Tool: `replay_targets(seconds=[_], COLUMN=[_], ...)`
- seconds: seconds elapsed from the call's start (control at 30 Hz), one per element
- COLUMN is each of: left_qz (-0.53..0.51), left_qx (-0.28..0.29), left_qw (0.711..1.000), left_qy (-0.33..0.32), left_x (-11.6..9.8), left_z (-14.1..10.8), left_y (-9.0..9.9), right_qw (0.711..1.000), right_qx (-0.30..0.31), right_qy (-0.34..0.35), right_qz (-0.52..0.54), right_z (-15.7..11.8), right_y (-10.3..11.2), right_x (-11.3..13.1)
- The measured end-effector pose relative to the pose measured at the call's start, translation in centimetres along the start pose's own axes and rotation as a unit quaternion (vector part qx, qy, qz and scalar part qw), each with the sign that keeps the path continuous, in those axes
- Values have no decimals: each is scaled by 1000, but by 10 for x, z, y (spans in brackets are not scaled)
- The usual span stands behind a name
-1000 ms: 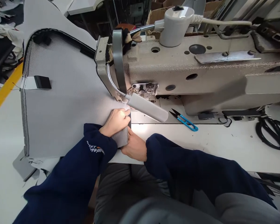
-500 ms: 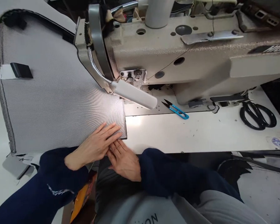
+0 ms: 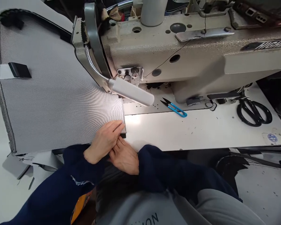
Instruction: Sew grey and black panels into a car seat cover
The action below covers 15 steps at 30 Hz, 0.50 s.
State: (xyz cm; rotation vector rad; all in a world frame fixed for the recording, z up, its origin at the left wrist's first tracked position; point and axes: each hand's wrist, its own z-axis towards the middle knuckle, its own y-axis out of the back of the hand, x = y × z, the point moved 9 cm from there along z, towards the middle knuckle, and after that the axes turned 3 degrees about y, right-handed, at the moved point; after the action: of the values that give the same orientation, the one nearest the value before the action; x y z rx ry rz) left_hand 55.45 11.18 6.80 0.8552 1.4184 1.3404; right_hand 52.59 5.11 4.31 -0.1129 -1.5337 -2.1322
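Observation:
A large grey mesh fabric panel [image 3: 53,103] lies at the left, its right end passing under the sewing machine [image 3: 159,50] head. My left hand [image 3: 105,137] is closed at the panel's near right corner, its fingers bunched together on the edge. Just right of it and lower, my right hand [image 3: 125,156] is closed on the front edge of the same corner, its fingertips partly behind my left hand. A small piece of black strip [image 3: 123,135] shows at the corner beside the fingers. The needle area is hidden behind a white lamp [image 3: 132,92].
Blue thread snips [image 3: 175,109] lie on the machine bed, right of the lamp. Black-handled scissors [image 3: 254,112] rest farther right on the white table [image 3: 159,132]. A black tab [image 3: 20,70] sits on the panel's left side. Fabric scraps [image 3: 45,164] lie near my left sleeve.
My left hand has gone from lying flat with fingers apart to bunched fingers at the corner, shifting right. The corner edge has lifted slightly, showing the black strip. The view has shifted a little.

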Motion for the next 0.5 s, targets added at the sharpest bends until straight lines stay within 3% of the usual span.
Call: replay_targets(seconds=[0.23,0.5], left_qz=[-48,-81], left_qx=[-64,-91], left_qw=[996,992], left_qy=[-27,-21], left_x=[1,12], left_z=[1,11], left_y=[8,16], right_qw=[999,997], right_qx=[22,-17], right_qy=[-8,-20], right_qz=[-32,-68], right_z=[1,11], right_y=[-1,2], right_x=[-5,-11])
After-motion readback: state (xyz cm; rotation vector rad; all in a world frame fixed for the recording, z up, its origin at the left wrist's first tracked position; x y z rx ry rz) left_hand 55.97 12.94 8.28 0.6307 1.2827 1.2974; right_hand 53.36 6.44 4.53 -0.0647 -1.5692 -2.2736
